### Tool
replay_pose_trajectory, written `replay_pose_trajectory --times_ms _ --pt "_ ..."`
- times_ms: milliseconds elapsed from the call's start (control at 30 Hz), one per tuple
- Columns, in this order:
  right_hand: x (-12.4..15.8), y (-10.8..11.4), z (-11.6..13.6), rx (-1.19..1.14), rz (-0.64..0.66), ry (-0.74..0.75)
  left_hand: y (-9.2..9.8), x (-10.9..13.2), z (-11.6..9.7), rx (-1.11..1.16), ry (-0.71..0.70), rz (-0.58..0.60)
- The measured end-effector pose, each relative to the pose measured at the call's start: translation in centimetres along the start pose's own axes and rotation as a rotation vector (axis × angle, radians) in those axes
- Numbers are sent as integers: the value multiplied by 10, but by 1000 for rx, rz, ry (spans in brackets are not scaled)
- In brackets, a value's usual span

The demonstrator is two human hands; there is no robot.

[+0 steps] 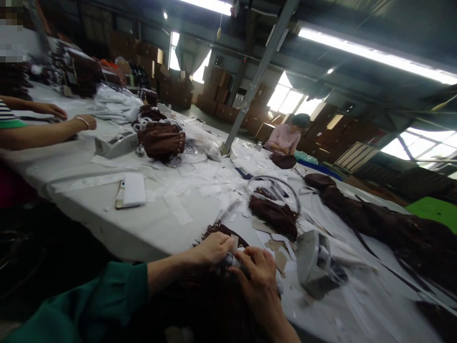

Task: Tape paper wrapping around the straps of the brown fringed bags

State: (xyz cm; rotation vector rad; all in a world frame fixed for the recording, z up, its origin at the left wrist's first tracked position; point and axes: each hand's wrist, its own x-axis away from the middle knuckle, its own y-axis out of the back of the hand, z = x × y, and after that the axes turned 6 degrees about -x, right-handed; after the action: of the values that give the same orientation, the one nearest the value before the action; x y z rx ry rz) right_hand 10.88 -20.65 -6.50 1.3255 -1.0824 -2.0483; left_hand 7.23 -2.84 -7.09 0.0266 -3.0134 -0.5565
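Note:
At the near table edge, my left hand (214,248) is closed, its fingertips pinching a small beige piece (234,243) over a dark brown fringed bag (223,230). Close on its right, my right hand (259,271) has bent fingers around a greyish-white wrapped part (233,260) of the bag. The two hands nearly touch. What lies below them is dark and hard to make out. Beyond them rests another brown fringed bag (273,214) with a pale wrapped handle. A grey tape dispenser (314,264) stands to the right of my right hand.
Brown bags and straps (374,224) are heaped along the right. A phone with white paper (134,189), a second dispenser (117,144) and a brown bag (162,140) lie at left. A person's arms (46,135) reach in from the left; another person (285,137) sits across. A post (255,81) rises mid-table.

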Motion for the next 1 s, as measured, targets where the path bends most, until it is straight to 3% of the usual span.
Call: replay_pose_trajectory --times_ms 200,400,567,667,733,833,1000 --pt "-7 6 -7 -64 56 29 9 3 -8 254 101 298" --pt "-4 6 -7 -181 50 -8 21 14 -12 359 -77 427" --pt "-5 8 -8 -633 120 -263 23 23 -15 273 -100 341" --pt "-14 10 -5 -706 101 -369 20 23 -15 160 -153 312" --pt "-19 12 -2 -644 83 -325 16 20 -12 138 -165 275" --pt "-22 14 2 -476 -24 -134 9 16 -7 164 -127 150" --pt "-22 20 6 -164 -77 121 1 15 -5 438 131 133"
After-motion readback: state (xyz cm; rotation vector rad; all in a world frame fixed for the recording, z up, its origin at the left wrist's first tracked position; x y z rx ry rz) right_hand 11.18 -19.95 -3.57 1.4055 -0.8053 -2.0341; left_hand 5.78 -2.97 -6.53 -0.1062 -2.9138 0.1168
